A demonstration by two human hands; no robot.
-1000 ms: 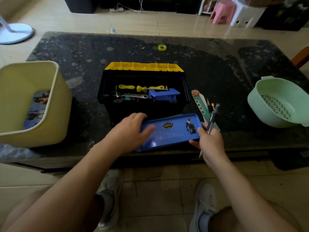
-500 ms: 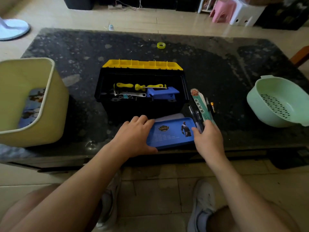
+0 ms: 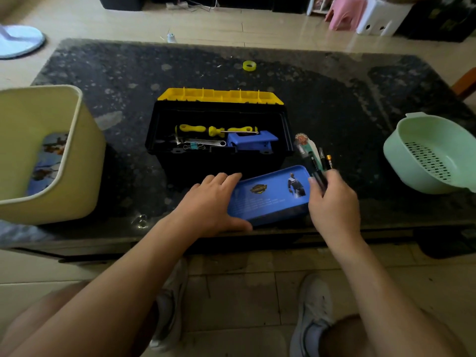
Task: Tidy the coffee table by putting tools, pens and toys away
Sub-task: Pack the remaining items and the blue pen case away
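Observation:
A blue pencil case (image 3: pixel 268 199) lies closed at the coffee table's (image 3: pixel 334 99) front edge. My left hand (image 3: pixel 213 202) rests on its left end with the fingers laid flat and the thumb along the front edge. My right hand (image 3: pixel 332 202) is at the case's right end and grips a bunch of dark pens (image 3: pixel 313 161) pointing away from me. A teal bookmark (image 3: pixel 304 141) sticks out behind the pens; I cannot tell whether it is held too. Behind the case stands the open black toolbox (image 3: pixel 154 130) with yellow screwdrivers (image 3: pixel 192 128), a wrench and a blue box inside.
A cream bin (image 3: pixel 77 140) stands at the table's left end, a green colander (image 3: pixel 401 161) at the right end. A small yellow tape roll (image 3: pixel 249 65) lies at the back. Stools and a fan base stand on the floor beyond.
My right hand went from one pen to the pens lying beside the bookmark and now grips a bunch of them. My left hand stayed on the case's left end.

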